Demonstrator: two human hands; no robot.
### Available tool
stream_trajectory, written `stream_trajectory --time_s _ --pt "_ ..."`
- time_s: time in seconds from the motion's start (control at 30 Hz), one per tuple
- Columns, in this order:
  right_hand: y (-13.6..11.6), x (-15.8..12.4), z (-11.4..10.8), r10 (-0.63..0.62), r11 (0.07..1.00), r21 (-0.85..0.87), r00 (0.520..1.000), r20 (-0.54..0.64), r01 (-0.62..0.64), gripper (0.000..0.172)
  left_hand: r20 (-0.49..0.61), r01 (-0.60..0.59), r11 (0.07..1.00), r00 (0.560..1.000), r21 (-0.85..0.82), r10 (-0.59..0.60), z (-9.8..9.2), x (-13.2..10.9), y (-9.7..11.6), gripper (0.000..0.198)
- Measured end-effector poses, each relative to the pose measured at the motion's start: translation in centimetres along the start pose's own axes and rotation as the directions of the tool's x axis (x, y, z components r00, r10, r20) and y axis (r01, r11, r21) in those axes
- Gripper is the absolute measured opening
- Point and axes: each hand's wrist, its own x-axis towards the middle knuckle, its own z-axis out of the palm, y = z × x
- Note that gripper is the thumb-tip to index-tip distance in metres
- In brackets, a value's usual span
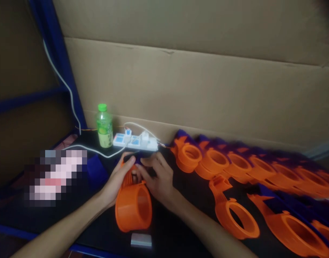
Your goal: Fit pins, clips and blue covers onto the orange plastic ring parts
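Note:
An orange packing-tape dispenser (132, 209) hangs between my hands, its round hub towards me. My left hand (117, 179) is closed round its ribbed handle, thumb on top. My right hand (159, 175) has thumb and bent fingers drawn together at the dispenser's upper end, touching a dark blue part (139, 157) there. How firmly the right fingers grip that blue part is partly hidden. Below the hub lies a small grey rectangular block (141, 240) on the black table surface.
Rows of orange dispensers (215, 161) with blue parts stand along the right. A plain orange dispenser (239, 218) lies nearer. Behind my hands are a white power strip (134, 142) with cables and a green-capped bottle (104, 127). A blue piece (96, 172) lies left; cardboard (180, 86) walls the back.

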Motion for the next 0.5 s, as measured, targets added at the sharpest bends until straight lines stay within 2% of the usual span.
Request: stream_trajectory --time_s 0.1,0.2,0.27,0.33,0.4,0.47,0.5 --pt "-0.1 1.5 -1.1 -0.087 0.988 -0.12 0.989 0.118 0.101 0.008 0.024 0.016 1.0 1.0 -0.002 -0.016 -0.3 0.2 0.4 0.032" --pt "-0.4 2.7 -2.0 -0.161 0.939 -0.259 0.955 0.247 0.226 0.012 0.016 0.061 0.989 0.998 0.138 -0.064 -1.1 0.9 1.2 0.031" --pt "-0.6 3.3 -2.2 -0.131 0.96 -0.197 0.943 0.305 0.198 0.015 0.023 0.091 0.978 0.995 0.188 -0.097 -1.6 1.4 2.0 0.029" --pt "-0.6 3.7 -1.8 -0.037 0.999 -0.026 0.949 0.314 0.047 0.015 0.024 0.097 0.986 0.995 0.134 -0.101 -1.7 1.6 2.8 0.027" --pt "-0.1 4.0 -0.9 0.163 0.969 0.141 0.953 0.257 -0.204 0.017 0.01 0.1 0.993 0.995 0.067 -0.101 -1.5 1.6 3.5 0.029" --pt "0.7 4.1 0.6 0.386 0.866 0.25 0.897 0.217 -0.433 0.02 -0.003 0.1 0.995 0.995 -0.003 -0.1 -1.2 1.3 4.3 0.03" --pt "1.1 4.1 1.4 0.45 0.819 0.276 0.862 0.232 -0.502 0.021 -0.007 0.093 0.995 0.996 -0.036 -0.093 -1.1 1.1 4.7 0.03"
